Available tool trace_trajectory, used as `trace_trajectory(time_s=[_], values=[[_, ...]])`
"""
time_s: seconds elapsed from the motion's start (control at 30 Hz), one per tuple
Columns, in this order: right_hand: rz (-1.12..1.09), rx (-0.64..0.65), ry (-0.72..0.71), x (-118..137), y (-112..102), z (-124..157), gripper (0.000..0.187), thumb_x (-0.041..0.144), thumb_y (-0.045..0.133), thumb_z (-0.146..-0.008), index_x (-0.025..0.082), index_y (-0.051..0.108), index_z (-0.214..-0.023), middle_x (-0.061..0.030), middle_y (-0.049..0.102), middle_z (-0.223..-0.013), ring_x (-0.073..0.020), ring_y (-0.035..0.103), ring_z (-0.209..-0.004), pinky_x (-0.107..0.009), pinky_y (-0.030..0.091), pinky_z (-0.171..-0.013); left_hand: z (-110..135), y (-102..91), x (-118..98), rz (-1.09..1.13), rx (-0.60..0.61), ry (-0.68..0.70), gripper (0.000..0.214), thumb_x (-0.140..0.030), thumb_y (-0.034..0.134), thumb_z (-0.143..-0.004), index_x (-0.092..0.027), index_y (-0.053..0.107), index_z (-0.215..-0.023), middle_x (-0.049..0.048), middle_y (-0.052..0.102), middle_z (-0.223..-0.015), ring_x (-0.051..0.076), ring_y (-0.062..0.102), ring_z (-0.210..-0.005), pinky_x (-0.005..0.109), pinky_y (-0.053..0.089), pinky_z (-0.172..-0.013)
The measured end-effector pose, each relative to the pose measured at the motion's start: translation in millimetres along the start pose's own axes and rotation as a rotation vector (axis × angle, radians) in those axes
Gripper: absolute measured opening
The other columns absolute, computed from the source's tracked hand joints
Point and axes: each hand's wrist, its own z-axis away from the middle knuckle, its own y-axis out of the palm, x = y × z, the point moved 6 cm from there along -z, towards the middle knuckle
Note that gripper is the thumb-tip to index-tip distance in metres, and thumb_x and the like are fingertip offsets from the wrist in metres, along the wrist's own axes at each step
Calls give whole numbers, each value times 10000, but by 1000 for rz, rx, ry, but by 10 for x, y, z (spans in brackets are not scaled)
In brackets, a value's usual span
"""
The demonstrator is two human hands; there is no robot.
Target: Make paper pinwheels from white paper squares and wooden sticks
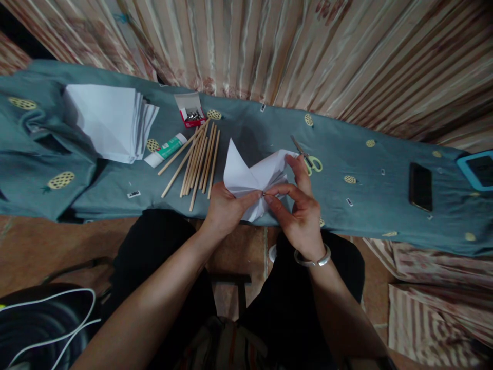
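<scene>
A folded white paper pinwheel (265,172) is held over the front edge of the cloth-covered table, its pointed corners fanning out. My left hand (226,208) grips it from the left, thumb pressed at its centre. From the right, my right hand (298,208) pinches a tiny metallic pin (263,194) between thumb and forefinger at that centre; the pin's shape is mostly hidden by fingertips. Just beyond the right hand lie scissors (314,163) with light green handles. Several wooden sticks (200,159) lie loosely bunched to the left of my left hand.
On the left are a stack of white paper (108,121), a glue stick (166,150) and an open red box (192,115) of small metal pieces. Farther right lie a black phone (420,186) and a blue-framed device (477,170). A striped curtain (246,51) hangs behind the table.
</scene>
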Motion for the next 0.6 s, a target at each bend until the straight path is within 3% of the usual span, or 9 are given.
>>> trace_trajectory(time_s=[0.6], values=[[-3, 3, 22, 4, 3, 10, 70, 238, 610, -877, 248, 673, -848, 27, 438, -1525, -288, 215, -1510, -588, 215, -1208, 16, -2, 11, -4, 12, -3, 246, -230, 793, -601, -118, 738, -813, 56, 771, -812, 203, 718, -754, 289, 578, -705]])
